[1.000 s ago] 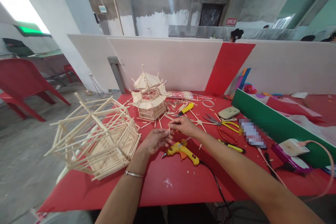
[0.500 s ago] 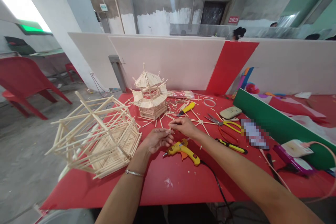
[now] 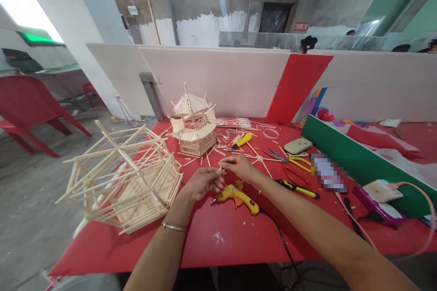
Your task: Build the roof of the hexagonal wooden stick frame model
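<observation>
My left hand [image 3: 204, 183] and my right hand [image 3: 238, 166] meet over the middle of the red table. Between their fingertips is a short pale wooden stick [image 3: 220, 169], pinched from both sides; most of it is hidden. Just below my hands lies a yellow glue gun [image 3: 236, 196], its nozzle toward the left. Behind them stands a small pagoda model [image 3: 193, 122] built of thin sticks. Left of my left hand sits a larger open stick frame [image 3: 126, 177] with a slatted floor. A star of joined sticks [image 3: 260, 158] lies beyond my right wrist.
Right of my hands lie a yellow utility knife [image 3: 241, 142], yellow-handled pliers [image 3: 290, 160], a black-and-yellow cutter [image 3: 300, 189] and a beige mouse-like object [image 3: 297, 146]. A green board [image 3: 358, 166] borders the right side. The glue gun's cord [image 3: 282, 232] hangs over the front edge.
The view has shifted very slightly. Both hands keep the same pinch on the small stick, and the things on the table stay where they were.
</observation>
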`<state>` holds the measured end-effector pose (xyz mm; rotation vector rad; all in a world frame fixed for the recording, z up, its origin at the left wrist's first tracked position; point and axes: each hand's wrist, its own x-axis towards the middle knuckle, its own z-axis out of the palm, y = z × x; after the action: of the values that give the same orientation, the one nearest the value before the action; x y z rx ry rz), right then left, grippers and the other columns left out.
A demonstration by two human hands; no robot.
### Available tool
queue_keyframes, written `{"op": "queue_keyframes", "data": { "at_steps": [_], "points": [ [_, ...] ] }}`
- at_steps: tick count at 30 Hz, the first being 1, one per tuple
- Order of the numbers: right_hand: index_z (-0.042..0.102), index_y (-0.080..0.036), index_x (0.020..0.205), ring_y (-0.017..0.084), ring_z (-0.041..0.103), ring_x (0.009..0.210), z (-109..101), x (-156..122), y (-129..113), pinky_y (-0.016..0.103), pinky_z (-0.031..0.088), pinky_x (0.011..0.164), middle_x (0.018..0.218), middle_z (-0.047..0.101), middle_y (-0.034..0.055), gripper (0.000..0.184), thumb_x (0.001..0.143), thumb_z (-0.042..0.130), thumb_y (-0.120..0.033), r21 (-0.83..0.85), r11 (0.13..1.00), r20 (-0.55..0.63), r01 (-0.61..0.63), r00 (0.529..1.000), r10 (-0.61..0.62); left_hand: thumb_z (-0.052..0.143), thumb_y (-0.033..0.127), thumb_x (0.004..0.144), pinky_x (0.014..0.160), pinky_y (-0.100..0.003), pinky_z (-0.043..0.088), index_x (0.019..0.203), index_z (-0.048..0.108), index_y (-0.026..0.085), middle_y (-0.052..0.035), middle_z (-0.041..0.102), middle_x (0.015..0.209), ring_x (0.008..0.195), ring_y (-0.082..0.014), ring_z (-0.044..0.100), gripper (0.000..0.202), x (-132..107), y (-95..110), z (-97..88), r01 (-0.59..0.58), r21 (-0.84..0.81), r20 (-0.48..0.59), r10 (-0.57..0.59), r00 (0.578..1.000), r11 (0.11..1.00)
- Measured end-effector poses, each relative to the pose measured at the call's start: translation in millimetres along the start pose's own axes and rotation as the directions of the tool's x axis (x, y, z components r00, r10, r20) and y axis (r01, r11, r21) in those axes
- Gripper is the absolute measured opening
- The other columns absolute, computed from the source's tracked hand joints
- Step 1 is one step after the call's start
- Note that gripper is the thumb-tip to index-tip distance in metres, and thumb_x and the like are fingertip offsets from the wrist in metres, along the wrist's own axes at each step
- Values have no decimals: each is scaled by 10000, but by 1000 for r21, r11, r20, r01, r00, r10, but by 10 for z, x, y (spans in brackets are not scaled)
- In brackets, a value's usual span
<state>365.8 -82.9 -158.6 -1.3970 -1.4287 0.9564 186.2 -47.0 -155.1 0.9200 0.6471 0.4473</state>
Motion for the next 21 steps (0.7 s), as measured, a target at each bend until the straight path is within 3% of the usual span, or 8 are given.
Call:
{"op": "queue_keyframes", "data": {
  "at_steps": [4,8,11,14,17,21],
  "points": [
    [754,-206,992,204,675,906,-114,-99,-162,343,511,851,949,758,34,324,855,604,-458,-97,995,-38,24,999,-28,813,257,738,443,-192,523,770,693,65,-63,709,626,450,-109,633,228,-14,12,-5,-49,23,-8,49,999,999],
    [677,-240,1214,254,639,1102,-603,-619,-251,417,475,978,1208,701,84,392,890,575,-435,-259,966,-115,-1,993,-30,832,287,714,452,-186,519,749,691,73,-60,710,635,451,-99,624,259,-30,42,-36,-76,35,-16,77,997,997],
    [656,-224,1254,308,582,1226,-1077,-1221,-51,459,463,1025,1342,623,127,437,900,521,-441,-696,707,-167,-121,986,5,839,293,701,446,-190,518,753,698,72,-65,709,635,451,-105,626,268,-29,47,-37,-75,39,-17,76,997,996],
    [605,-159,1326,336,545,1278,-1394,-1720,246,480,446,1056,1390,579,163,526,850,532,-371,-838,500,-182,-217,976,118,843,294,695,438,-187,514,760,703,66,-69,708,632,451,-110,631,275,-21,39,-19,-73,44,-20,74,997,996],
    [537,-157,1403,327,501,1332,-1457,-1950,396,486,427,1081,1444,538,143,607,819,519,-324,-863,422,-211,-279,957,201,847,284,692,437,-185,517,745,697,69,-66,708,628,449,-107,628,267,-16,32,-11,-80,51,-33,82,996,996],
    [517,-135,1424,339,479,1347,-1353,-1971,330,486,413,1093,1480,499,139,685,757,538,-290,-881,359,-226,-307,941,251,831,259,715,446,-182,523,765,692,80,-58,714,639,454,-100,630,232,-20,37,-36,-91,52,-59,94,994,995]
  ]
}}
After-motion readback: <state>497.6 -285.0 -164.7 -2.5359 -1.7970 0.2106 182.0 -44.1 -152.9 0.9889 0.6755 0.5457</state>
